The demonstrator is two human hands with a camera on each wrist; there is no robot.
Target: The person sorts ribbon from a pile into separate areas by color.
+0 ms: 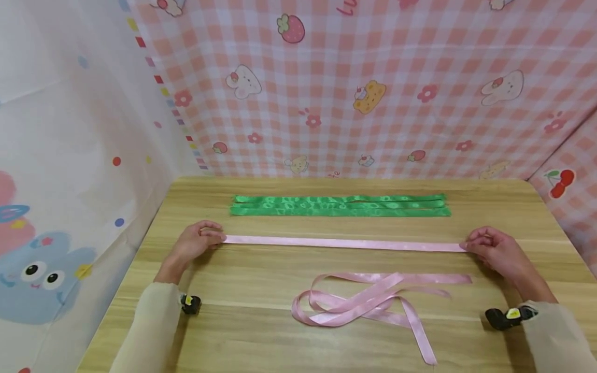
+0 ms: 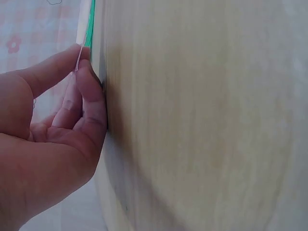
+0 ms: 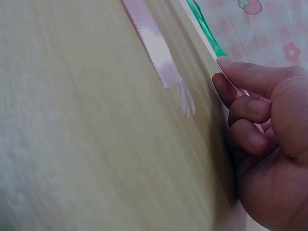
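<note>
A pink satin ribbon (image 1: 345, 243) runs straight and taut from side to side across the table. My left hand (image 1: 198, 242) pinches its left end between thumb and forefinger; the left wrist view shows that hand (image 2: 62, 110) close to the tabletop. At the other end my right hand (image 1: 496, 248) pinches the ribbon, its remaining fingers curled in, as the hand (image 3: 264, 110) in the right wrist view shows. Behind the taut ribbon, green ribbon strips (image 1: 340, 205) lie side by side. Nearer the front, more pink ribbon (image 1: 345, 305) lies in loose loops.
The wooden table (image 1: 252, 347) has a checked pink cloth (image 1: 336, 103) hanging behind it and a white patterned cloth (image 1: 84, 129) at the left. One loose pink ribbon end (image 3: 166, 72) is frayed, below the right hand.
</note>
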